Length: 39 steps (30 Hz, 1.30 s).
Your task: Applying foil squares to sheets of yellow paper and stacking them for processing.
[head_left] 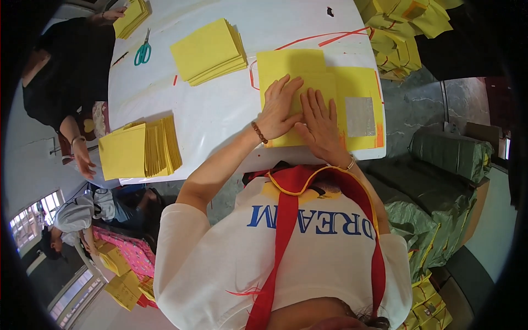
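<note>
A yellow sheet of paper lies before me on the white table, its left part folded or layered over. My left hand rests on it, palm down with the fingers stretched out. Close beside it my right hand lies flat on the same paper, fingers extended and thumb near the left hand. To the right of my hands the paper shows a silver-grey rectangle and orange patches along its edge. Whatever lies directly under my palms is hidden.
A stack of folded yellow papers and a thicker stack lie left. Teal-handled scissors and red strips are on the white table. A person in black stands left. Green wrapped bundles lie right.
</note>
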Motion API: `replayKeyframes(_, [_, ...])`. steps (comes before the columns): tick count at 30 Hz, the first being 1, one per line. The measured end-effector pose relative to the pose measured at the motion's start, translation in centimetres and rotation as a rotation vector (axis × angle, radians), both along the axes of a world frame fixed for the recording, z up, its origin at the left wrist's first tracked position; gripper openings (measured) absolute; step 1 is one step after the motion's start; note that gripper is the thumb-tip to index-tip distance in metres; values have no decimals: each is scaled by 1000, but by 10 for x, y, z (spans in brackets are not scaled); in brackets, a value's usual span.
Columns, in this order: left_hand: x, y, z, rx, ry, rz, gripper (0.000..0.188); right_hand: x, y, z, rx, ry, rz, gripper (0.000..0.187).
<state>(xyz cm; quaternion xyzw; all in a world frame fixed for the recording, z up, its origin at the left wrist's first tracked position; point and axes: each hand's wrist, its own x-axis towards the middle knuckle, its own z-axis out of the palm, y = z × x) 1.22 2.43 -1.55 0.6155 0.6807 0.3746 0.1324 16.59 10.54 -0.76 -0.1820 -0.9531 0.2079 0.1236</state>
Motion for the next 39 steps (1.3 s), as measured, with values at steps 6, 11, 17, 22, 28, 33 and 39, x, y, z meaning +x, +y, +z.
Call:
replayKeyframes(6, [4,-4,7,97,69,-91,66,4,11,-11,34,-21,41,57])
replayKeyframes(11, [7,-2,15,94,517,-187,57,20,35,15,-1187,634,-227,49])
replayKeyframes(17, [16,11,16,-35,862,-136,48,22,18,14,-1122,798,-679,46])
replayKeyframes(22, [-39,0,72,453,553,-41,32,17,-13,-11,-934,786,-612,37])
replayKeyframes(28, [-166,-46,83,442,723,301,44,19,-18,-12,-534,522,-482,27])
replayKeyframes(33, [-203,-49,-4,150,731,329,48,19,-18,-17,-462,456,-479,27])
replayKeyframes(39, [-195,-39,-12,-41,757,263,42,19,-15,-16,-473,451,-475,26])
